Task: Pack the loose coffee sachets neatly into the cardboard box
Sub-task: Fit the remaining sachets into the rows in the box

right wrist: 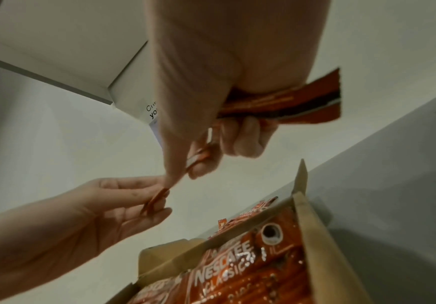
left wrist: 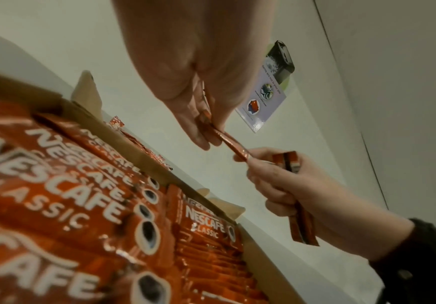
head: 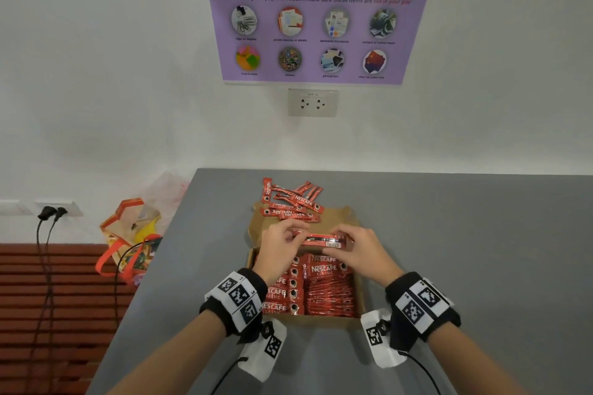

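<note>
An open cardboard box [head: 361,297] sits mid-table, packed with rows of red coffee sachets [head: 327,295]. Behind it, a loose pile of sachets [head: 290,204] lies partly on the rear flap. Both hands hover over the box's far edge. My left hand [head: 293,239] pinches one end of a single sachet [left wrist: 231,142] between thumb and fingers. My right hand [head: 340,242] grips a small bundle of sachets [right wrist: 289,102], and its fingertips touch the other end of the single sachet. The packed sachets fill the lower left of the left wrist view [left wrist: 81,205].
The grey table [head: 465,234] ends at a left edge, beyond which a colourful bag [head: 131,234] stands on the floor. Two black cables [head: 51,212] are plugged in low at the left. A poster [head: 317,32] and a socket [head: 313,102] are on the wall.
</note>
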